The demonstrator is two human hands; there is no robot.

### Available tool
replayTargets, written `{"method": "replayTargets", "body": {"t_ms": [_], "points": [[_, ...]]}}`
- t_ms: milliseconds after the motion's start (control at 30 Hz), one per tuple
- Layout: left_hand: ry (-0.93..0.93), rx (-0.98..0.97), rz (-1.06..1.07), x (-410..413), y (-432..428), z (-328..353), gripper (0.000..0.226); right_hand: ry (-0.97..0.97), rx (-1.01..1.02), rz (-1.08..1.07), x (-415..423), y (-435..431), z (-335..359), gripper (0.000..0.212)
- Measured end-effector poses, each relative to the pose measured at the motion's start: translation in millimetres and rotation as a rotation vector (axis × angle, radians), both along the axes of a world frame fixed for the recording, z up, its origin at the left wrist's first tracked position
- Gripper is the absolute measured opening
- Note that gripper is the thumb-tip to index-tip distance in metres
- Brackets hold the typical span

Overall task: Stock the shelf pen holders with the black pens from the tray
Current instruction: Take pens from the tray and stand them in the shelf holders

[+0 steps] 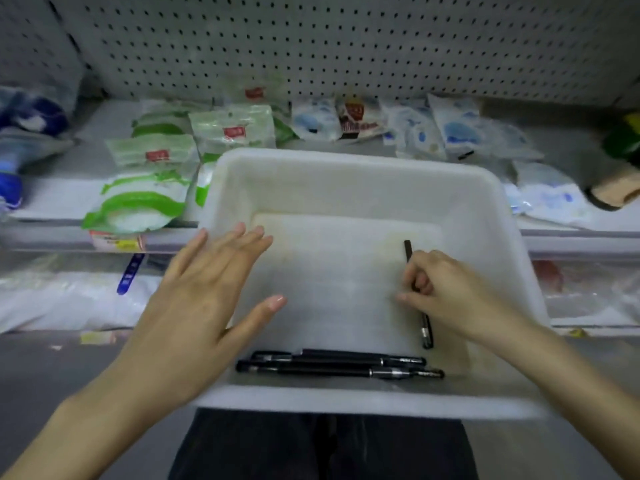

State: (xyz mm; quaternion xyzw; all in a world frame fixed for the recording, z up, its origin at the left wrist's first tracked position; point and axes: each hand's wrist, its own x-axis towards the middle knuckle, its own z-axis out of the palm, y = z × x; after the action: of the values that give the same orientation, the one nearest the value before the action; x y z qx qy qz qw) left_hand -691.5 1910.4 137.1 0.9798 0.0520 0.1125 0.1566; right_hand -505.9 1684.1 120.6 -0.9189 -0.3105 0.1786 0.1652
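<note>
Pinching a slim black plastic pen (pixel 427 329) in the curled fingers of the right hand (pixel 446 289), over the right side of the white moulded plastic tray (pixel 346 161). Cap end pointing toward the tray's near wall, other end poking out past the knuckles toward its far wall. Lifting clear of the tray floor or resting on it: cannot tell.

Holding the left hand (pixel 207 299) wide and flat, fingers straight and spread, gripping nothing, above the tray's left rim. Touching the rim or hovering over it: blurred, cannot tell.

Counting a small bundle of loose black pens (pixel 339 367) lying side by side along the tray's near wall, parallel to it. Probably three or four, but overlapping, so giving no firm count. Glossy round barrels, pale print and clips toward the right ends.

Judging progress as late: most of the tray floor showing bare, only the bundle and the held pen left in it. Finding no pen holders anywhere around the tray, so not guessing how full they are. Left to do, presumably: carrying the held pen off to a holder, then coming back for the bundle.

Noting the tray as milky, smooth, round-cornered, with sloping walls and faint yellowish staining on the floor. Beyond the tray's far rim, seeing a grey metal shelf (pixel 93 161) carrying crinkly clear packets printed green (pixel 145 199) to the left and clear packets printed blue (pixel 460 129) to the right, backed by a grey perforated panel (pixel 346 39).
</note>
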Motion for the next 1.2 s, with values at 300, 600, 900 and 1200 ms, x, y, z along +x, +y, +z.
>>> {"method": "replayTargets", "body": {"t_ms": [300, 600, 900, 1200], "points": [[0.043, 0.015, 0.029, 3, -2, -2, 0.064, 0.013, -0.297, -0.071, 1, -6, -5, 0.034], [0.06, 0.03, 0.036, 3, -2, -3, 0.063, 0.098, -0.132, -0.095, -1, -4, -3, 0.019], [-0.051, -0.098, -0.012, 4, 3, 0, 0.058, 0.545, 0.551, -0.207, -5, 4, 17, 0.021], [-0.488, -0.16, -0.116, 60, -13, 89, 0.034, 0.259, 0.832, -0.16, 7, -20, 81, 0.014]]}}
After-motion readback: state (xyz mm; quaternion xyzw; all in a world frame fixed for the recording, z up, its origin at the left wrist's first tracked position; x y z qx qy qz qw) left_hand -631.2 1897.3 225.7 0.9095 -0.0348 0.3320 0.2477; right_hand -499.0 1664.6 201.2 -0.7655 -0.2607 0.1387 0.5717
